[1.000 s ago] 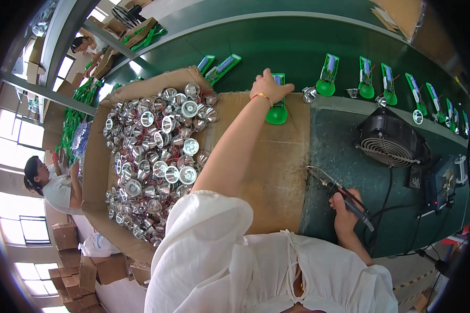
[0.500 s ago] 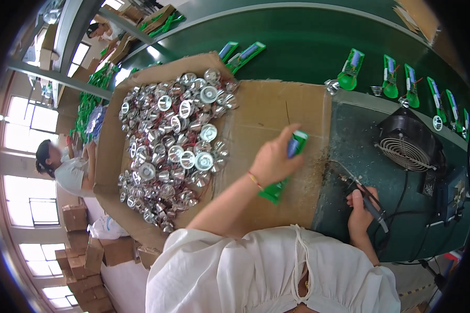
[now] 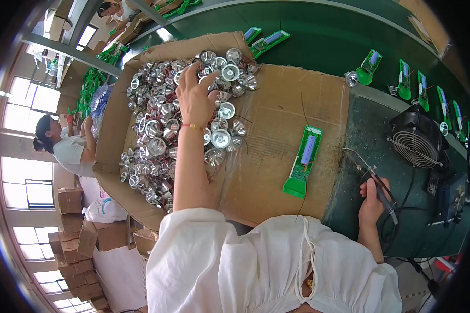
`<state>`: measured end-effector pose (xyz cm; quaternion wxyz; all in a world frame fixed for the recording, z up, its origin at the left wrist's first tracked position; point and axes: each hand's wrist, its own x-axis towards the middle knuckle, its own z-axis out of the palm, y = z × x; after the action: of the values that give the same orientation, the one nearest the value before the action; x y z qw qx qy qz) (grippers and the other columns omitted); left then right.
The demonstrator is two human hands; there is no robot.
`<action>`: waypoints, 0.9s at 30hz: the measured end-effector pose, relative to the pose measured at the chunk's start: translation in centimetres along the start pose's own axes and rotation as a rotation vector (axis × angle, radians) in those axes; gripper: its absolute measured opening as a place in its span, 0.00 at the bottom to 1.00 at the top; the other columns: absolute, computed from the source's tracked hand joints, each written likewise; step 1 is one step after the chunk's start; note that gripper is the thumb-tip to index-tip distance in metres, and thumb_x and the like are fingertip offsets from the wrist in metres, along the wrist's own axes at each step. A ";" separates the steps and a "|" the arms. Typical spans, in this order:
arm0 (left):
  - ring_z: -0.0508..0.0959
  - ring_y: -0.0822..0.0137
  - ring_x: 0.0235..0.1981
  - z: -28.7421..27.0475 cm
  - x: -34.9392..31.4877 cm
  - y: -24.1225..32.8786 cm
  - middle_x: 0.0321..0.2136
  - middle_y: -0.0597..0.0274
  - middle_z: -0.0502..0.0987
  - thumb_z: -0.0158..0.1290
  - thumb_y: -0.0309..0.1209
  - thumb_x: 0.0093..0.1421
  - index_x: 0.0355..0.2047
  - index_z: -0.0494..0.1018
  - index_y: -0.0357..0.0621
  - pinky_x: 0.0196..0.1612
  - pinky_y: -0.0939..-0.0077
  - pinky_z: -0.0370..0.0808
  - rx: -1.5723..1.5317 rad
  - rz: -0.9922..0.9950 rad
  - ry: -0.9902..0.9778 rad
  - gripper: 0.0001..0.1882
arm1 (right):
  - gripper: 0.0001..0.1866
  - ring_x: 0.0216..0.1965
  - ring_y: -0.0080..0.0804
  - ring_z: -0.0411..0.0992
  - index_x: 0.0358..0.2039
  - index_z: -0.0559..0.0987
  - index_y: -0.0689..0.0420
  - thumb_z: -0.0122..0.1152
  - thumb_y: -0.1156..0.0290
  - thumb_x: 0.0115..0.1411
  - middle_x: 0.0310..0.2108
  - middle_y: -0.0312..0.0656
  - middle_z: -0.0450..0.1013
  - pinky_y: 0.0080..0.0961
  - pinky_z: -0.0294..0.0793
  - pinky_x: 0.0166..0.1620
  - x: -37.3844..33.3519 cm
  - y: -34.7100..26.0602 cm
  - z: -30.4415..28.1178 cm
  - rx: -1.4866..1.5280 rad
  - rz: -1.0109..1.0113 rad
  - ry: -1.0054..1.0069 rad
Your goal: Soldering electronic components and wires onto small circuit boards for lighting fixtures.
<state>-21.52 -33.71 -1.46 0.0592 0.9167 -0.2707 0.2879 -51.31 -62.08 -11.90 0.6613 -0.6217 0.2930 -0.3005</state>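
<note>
Left hand (image 3: 196,101): fingers spread, palm down, over the silver reflector cups (image 3: 155,147) heaped in the open carton (image 3: 107,141). No cup visible in its grip; can't tell whether fingertips touch any, the hand covers that spot. Cups lie all around it, some with thin red wires.

Right hand (image 3: 372,204): closed around the handle of a soldering iron (image 3: 387,202), thumb along the top. Bent tip points away from the body and leftward, near the right edge of the cardboard sheet (image 3: 266,115).

Green lamp housing (image 3: 296,186): on the sheet between the two hands, touched by neither. Well right of the left hand and nearer the body; left of the iron tip, apart from it. Lies at a slant, wide end toward the person, blue cylindrical cell (image 3: 308,149) in its narrow part.

Black fan (image 3: 415,138) sits beyond the right hand. More green housings (image 3: 404,88) lined up past it.
</note>
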 end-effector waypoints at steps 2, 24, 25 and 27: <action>0.62 0.56 0.54 0.8 0.2 -1.4 0.47 0.65 0.69 0.60 0.31 0.41 0.31 0.78 0.57 0.53 0.59 0.58 -0.011 0.013 -0.045 0.13 | 0.09 0.19 0.19 0.64 0.33 0.71 0.62 0.55 0.71 0.55 0.20 0.37 0.68 0.13 0.63 0.24 -0.3 -0.1 0.0 0.007 0.014 -0.016; 0.72 0.71 0.22 -2.6 -14.4 14.8 0.22 0.61 0.70 0.58 0.26 0.48 0.22 0.75 0.38 0.25 0.80 0.69 -1.000 -0.498 -0.591 0.05 | 0.10 0.19 0.22 0.68 0.29 0.72 0.65 0.62 0.76 0.48 0.21 0.42 0.72 0.17 0.67 0.23 -4.4 -2.5 1.6 -0.188 -0.286 -0.513; 0.72 0.70 0.22 -2.4 -14.3 14.8 0.23 0.60 0.71 0.58 0.27 0.47 0.22 0.75 0.37 0.25 0.79 0.69 -0.993 -0.482 -0.577 0.05 | 0.09 0.19 0.20 0.67 0.29 0.72 0.64 0.62 0.76 0.49 0.21 0.41 0.72 0.17 0.66 0.22 -4.4 -2.2 1.7 -0.165 -0.313 -0.491; 0.72 0.70 0.22 -2.1 -14.4 14.7 0.24 0.60 0.71 0.58 0.27 0.47 0.21 0.75 0.37 0.25 0.79 0.69 -0.984 -0.468 -0.563 0.05 | 0.09 0.18 0.20 0.67 0.29 0.72 0.64 0.62 0.76 0.49 0.20 0.40 0.71 0.17 0.65 0.22 -4.4 -2.2 1.9 -0.166 -0.308 -0.492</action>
<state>-40.26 -38.94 -8.53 0.4634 0.8579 -0.1686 -0.1446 -52.74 -57.61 -9.57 0.6061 -0.7648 0.0498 -0.2127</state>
